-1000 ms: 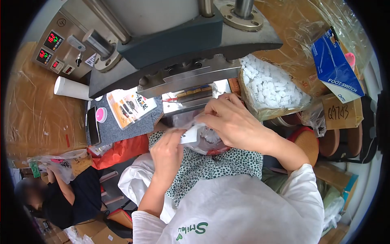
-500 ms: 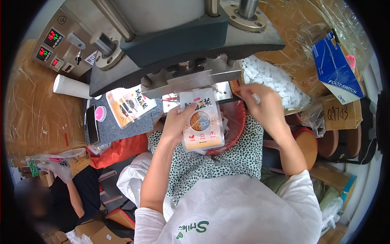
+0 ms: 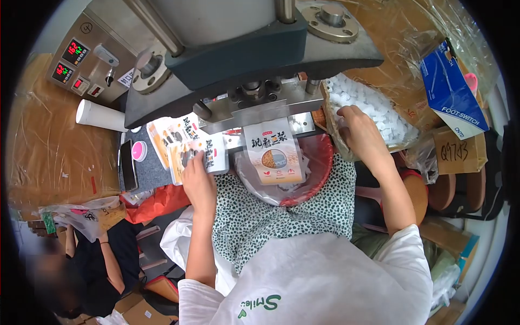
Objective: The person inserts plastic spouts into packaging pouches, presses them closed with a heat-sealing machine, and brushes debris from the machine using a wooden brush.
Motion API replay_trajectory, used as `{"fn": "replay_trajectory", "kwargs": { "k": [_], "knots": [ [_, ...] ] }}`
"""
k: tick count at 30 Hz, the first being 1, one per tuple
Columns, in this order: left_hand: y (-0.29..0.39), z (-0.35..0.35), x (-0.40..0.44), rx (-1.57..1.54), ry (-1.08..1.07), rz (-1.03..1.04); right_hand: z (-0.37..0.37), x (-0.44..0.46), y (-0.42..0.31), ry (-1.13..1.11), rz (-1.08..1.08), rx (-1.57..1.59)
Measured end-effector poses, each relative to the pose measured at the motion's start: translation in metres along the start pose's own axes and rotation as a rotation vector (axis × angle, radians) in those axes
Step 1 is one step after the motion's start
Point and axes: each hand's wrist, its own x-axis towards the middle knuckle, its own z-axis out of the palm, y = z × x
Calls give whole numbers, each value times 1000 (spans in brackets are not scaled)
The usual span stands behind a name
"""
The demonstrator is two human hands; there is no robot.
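1. The printed pouch [image 3: 273, 153] is at the machine in front of the person, its upper edge just below the metal bar [image 3: 260, 114]; I cannot tell whether they touch. Its lower part hangs above the red basket [image 3: 329, 162].
2. This pouch looks flat and smooth. The upper part is white, with big black brush-like characters and a small red mark over them. In the middle is a round design, one half golden grains, the other half greyish. The bottom is pale orange, with three small red signs in a row.
3. The left hand [image 3: 198, 181] has its fingers upon a second pouch [image 3: 218, 156], which lies tilted and partly over more pouches [image 3: 161, 142] on the grey mat [image 3: 157, 176]. The thumb is hidden to me, so I cannot tell if it is gripped.
4. The right hand [image 3: 358, 130] is at the box [image 3: 345, 147] of small white pieces [image 3: 374, 111], with fingers bent and close together. I cannot tell if they hold a piece.
5. Beside the pouches lie a pink-topped jar [image 3: 139, 151] and a phone [image 3: 129, 168].
6. Farther out, red and green digits shine on the control panel [image 3: 92, 65].
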Motion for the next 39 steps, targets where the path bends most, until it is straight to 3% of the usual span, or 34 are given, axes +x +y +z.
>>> {"fn": "replay_trajectory", "kwargs": {
  "k": [3,6,9,11,13,15,18,21,24,27,29,32,35,37,39],
  "knots": [
    [9,-20,-3,-152,15,-102,-6,-8,-4,152,-22,142],
    [35,-40,-11,-241,109,-53,-28,-10,-23,117,-66,528],
    [68,-52,-14,-317,93,-15,-18,-18,-58,-143,44,1029],
    [82,-59,-14,-334,34,-20,-6,-19,-83,-115,-28,1120],
    [88,-60,-12,-346,64,44,3,-15,-94,-69,-125,1038],
    [89,-60,-12,-323,59,57,4,-15,-102,-61,-64,1068],
    [90,-60,-13,-307,46,54,6,-13,-100,13,-251,741],
    [92,-56,-11,-331,65,145,19,-9,-94,153,-519,640],
    [93,-53,-10,-383,-53,212,14,-10,-94,65,-604,560],
    [93,-40,-11,-493,-181,196,20,-8,-86,-6,-581,609],
    [95,-29,-7,-626,-265,155,21,-9,-86,-16,-382,669],
    [106,-24,8,-822,-477,-100,23,-8,-82,115,-223,648],
    [101,1,26,-1320,-603,-465,13,-13,-71,138,-202,522],
    [107,4,40,-1518,-566,-582,-1,-19,-64,94,-210,417],
    [112,1,50,-1648,-519,-659,-5,-20,-57,193,-123,313]
  ]
}}
